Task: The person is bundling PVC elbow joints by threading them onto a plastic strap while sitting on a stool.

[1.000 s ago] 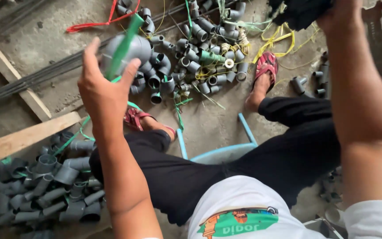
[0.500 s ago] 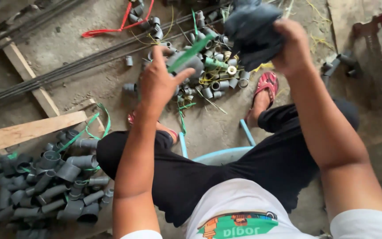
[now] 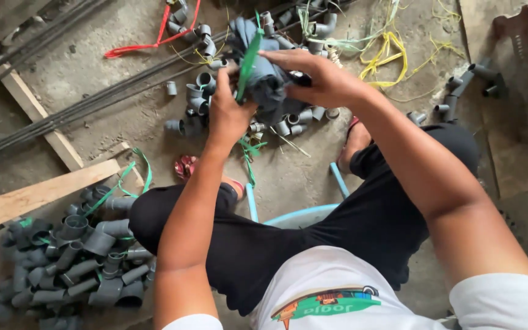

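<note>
You are clamping both hands — left hand (image 3: pixel 227 116), right hand (image 3: pixel 322 79) — together on a bundle of grey pipe fittings (image 3: pixel 270 85) (held above the floor pile), binding it with the green strap (image 3: pixel 249 58); next likely needs cinching.

No packages, signs or screens anywhere down here on the concrete. The nearest thing to a label is the printed patch (image 3: pixel 326 304) on the person's white shirt (image 3: pixel 337 275), low in the middle of the view: a wide, flat shape, green band across it with pale lettering, orange and dark blue touches along its top edge and left end.
</note>
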